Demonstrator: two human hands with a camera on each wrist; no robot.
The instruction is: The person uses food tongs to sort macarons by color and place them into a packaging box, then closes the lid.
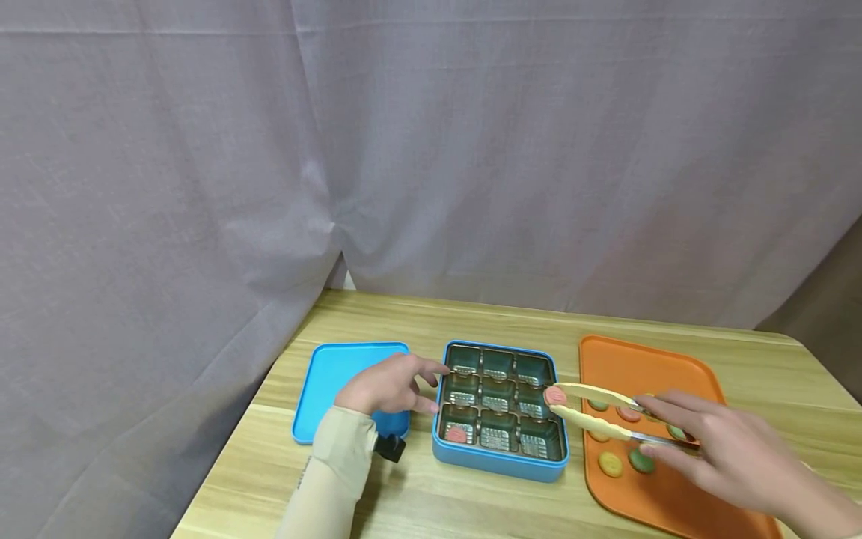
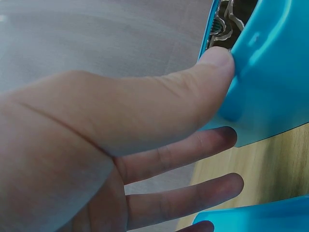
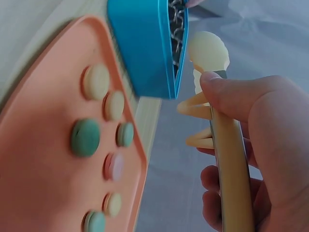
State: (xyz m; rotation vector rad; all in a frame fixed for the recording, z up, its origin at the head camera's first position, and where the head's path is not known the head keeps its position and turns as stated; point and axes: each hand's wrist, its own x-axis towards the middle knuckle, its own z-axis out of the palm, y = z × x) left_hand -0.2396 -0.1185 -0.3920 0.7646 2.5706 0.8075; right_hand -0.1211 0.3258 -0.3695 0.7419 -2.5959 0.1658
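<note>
The right hand (image 1: 734, 449) grasps a pair of yellow tongs (image 1: 599, 425), thumb along one side and fingers curled about the other. The tongs' tips pinch a pink macaron (image 1: 555, 395) at the right rim of a blue box (image 1: 498, 464), beside the middle row; whether the macaron touches the rim I cannot tell. The left hand (image 1: 393, 385) is relaxed and grasps nothing, its fingers spread and mostly straight; the left wrist view shows its thumb resting at the box's edge, while the remaining fingers reach past the corner.

The box holds a clear insert of nine compartments, three by three. A second pink macaron (image 1: 456, 434) lies in the front left one. To the left, a blue lid (image 1: 337, 374) lies on the wooden table (image 1: 438, 509), partly covered by the left hand and wrist. To the right, an orange tray (image 1: 613, 359) carries yellow, green and pink macarons.

The right hand and tongs hide part of the tray and some of its macarons in the head view, where the frame's bottom edge also cuts off the tray's near end. In the right wrist view the pinched macaron cannot be made out behind the tongs' tip, and the box is only partly in frame.
</note>
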